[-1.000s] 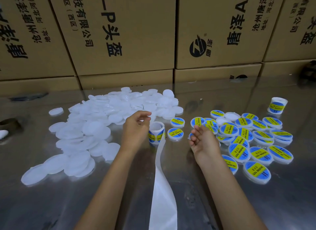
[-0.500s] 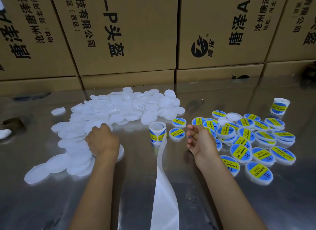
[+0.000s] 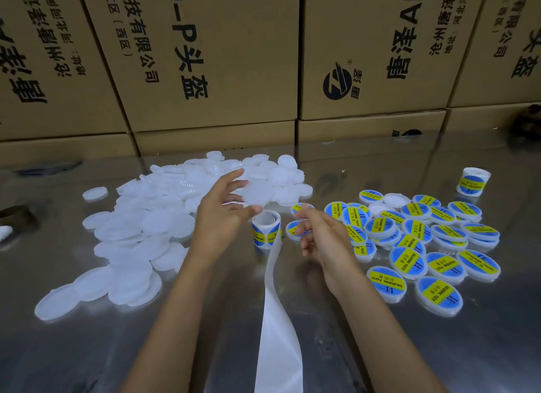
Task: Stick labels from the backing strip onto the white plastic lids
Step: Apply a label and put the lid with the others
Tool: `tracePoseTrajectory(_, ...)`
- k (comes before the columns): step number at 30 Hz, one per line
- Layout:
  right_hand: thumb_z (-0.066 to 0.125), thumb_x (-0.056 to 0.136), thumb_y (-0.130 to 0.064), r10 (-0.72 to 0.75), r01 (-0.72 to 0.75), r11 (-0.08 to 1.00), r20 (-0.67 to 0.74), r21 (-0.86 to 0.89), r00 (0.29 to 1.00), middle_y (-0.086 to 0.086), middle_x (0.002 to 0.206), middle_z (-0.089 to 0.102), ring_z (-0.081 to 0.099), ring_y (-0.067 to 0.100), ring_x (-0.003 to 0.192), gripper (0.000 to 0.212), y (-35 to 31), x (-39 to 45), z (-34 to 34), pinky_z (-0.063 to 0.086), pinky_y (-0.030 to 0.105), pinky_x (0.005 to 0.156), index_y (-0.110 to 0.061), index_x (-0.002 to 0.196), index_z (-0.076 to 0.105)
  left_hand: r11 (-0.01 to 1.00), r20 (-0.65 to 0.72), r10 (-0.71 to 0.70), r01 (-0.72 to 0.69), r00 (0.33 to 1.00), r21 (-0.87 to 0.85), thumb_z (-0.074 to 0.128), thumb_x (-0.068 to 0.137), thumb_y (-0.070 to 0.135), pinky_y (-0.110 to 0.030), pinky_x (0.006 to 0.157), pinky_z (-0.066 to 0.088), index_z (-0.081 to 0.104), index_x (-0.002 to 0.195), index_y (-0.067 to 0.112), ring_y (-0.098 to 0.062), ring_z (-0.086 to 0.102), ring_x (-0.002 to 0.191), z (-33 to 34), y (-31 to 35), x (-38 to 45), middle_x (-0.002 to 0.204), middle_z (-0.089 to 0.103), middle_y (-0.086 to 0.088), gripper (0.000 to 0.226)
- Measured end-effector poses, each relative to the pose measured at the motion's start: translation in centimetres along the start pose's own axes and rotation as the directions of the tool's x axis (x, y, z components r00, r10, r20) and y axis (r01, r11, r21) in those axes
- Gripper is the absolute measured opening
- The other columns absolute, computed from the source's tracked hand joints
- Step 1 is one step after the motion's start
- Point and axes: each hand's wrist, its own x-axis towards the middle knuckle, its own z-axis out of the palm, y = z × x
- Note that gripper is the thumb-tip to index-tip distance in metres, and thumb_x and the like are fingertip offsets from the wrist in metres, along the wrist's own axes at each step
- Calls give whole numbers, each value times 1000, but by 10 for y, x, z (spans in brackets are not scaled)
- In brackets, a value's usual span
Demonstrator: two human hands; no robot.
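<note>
Cartons [image 3: 205, 56]: stacked wall at 12 o'clock, behind everything.
Worktop [image 3: 73, 348]: shiny metal, carrying all items.
Plain lids [image 3: 140, 231]: white heap at 10 o'clock.
Labelled lids [image 3: 415, 240]: blue-yellow cluster at 3 o'clock.
Backing strip [image 3: 278, 319]: trails from the label roll [image 3: 265, 231] toward 6 o'clock.
Left hand [image 3: 219, 214]: fingers [image 3: 234, 176] spread around one white lid [image 3: 256, 193], raised above the roll.
Right hand [image 3: 325, 234]: fingers loosely curled beside the roll; whether they pinch a label, cannot tell.

Matt white plastic lids [image 3: 137, 234] on a glossy metal table [image 3: 205, 319].
</note>
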Motion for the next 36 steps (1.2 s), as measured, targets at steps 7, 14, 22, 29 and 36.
tracePoseTrajectory(7, 62, 97, -30, -60, 63, 998, 97, -22, 993, 3, 70, 66, 49, 11, 48, 24, 0, -2, 2, 37, 22, 44, -13, 81, 70, 997, 260, 75, -78, 963, 1, 82, 75, -3, -21, 78, 54, 60, 130, 31, -10, 61, 92, 31, 10, -17, 122, 62, 8, 68)
tracePoseTrajectory(14, 60, 98, -28, -75, 93, 992, 202, -86, 977, -3, 73, 72, 54, 7, 52, 18, 2, -6, 3, 41, 19, 47, -15, 92, 70, 972, 181, -194, 214, 964, -94, 69, 93, 17, -29, 74, 57, 75, 106, 12, -22, 73, 81, 30, 9, -15, 98, 77, -11, 14)
tracePoseTrajectory(22, 49, 98, -9, -215, 236, 873, 98, -427, 972, -2, 105, 66, 59, 19, 84, 29, 23, 8, 6, 53, 36, 81, -25, 118, 63, 941, 87, -339, 339, 937, 7, 67, 95, 12, -16, 54, 53, 70, 104, -2, -12, 67, 52, 6, 5, -5, 88, 75, -14, 17)
tracePoseTrajectory(29, 51, 89, -5, -227, 344, 719, 263, -604, 938, -4, 117, 68, 63, 21, 110, 44, 36, 13, 14, 49, 37, 97, -23, 129, 57, 927, 120, -374, 373, 920, 30, 61, 99, 11, -22, 60, 60, 62, 113, -4, -25, 71, 69, 6, 7, -6, 103, 70, -22, 20)
tracePoseTrajectory(36, 72, 84, -16, -266, 317, 748, 174, -583, 948, -10, 109, 63, 60, 10, 98, 43, 41, 16, 15, 42, 17, 79, -24, 124, 59, 901, 126, -415, 426, 901, -81, 50, 101, 13, -28, 57, 61, 56, 96, 10, -23, 74, 61, 11, 4, -3, 68, 72, -3, 9)
